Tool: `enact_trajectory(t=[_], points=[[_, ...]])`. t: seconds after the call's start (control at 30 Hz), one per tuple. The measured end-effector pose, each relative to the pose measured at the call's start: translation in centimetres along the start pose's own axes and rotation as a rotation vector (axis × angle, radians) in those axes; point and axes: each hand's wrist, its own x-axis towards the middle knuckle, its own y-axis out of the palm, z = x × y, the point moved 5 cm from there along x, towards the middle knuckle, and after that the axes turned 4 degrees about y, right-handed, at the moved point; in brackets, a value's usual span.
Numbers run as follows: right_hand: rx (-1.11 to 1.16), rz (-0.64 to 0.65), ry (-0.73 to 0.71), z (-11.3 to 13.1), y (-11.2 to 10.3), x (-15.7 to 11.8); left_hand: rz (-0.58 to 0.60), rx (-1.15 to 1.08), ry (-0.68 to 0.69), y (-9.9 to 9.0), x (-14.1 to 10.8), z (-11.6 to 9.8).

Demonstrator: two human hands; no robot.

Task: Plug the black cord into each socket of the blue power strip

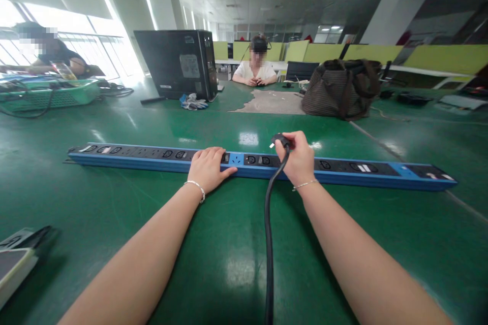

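Note:
A long blue power strip [213,166] with a black socket face lies crosswise on the green table. My left hand [208,166] grips it left of the middle, its fingers over the top toward the far edge and its thumb stretched along the near side, beside a blue socket section [236,159]. Above the strip, just right of that section, my right hand [299,156] is closed around a black power plug [281,139]. The metal prongs point to the left, clear of the sockets. From the plug a thick black cable [269,223] hangs down toward me and leaves the bottom edge.
Farther back stand a black computer case [171,63], gloves [193,102] and a dark woven bag [339,89]. A green basket [49,95] with cables is at left. Near left lies a pale-edged object [17,269], partly cut off. One person sits opposite, another at far left.

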Motion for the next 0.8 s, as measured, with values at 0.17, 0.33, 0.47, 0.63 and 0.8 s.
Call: enact_trajectory(t=[0.17, 0.33, 0.47, 0.63, 0.8], points=[[-0.031, 0.165, -0.136, -2.8, -2.2, -0.7, -0.004, -0.007, 0.001, 0.0, 0.0, 0.0], [-0.061, 0.183, -0.176, -3.1, -1.6, -1.8, -0.001, -0.003, -0.001, 0.0, 0.0, 0.0], [-0.100, 0.198, -0.263, -2.1, -1.0, -1.8, 0.004, -0.009, 0.000, 0.0, 0.0, 0.0], [-0.168, 0.225, -0.329, -1.7, -1.0, -1.9, 0.010, -0.012, -0.009, 0.1, 0.0, 0.1], [-0.225, 0.209, -0.345, -1.8, -1.3, -2.1, 0.005, -0.011, 0.000, 0.2, 0.0, 0.1]])
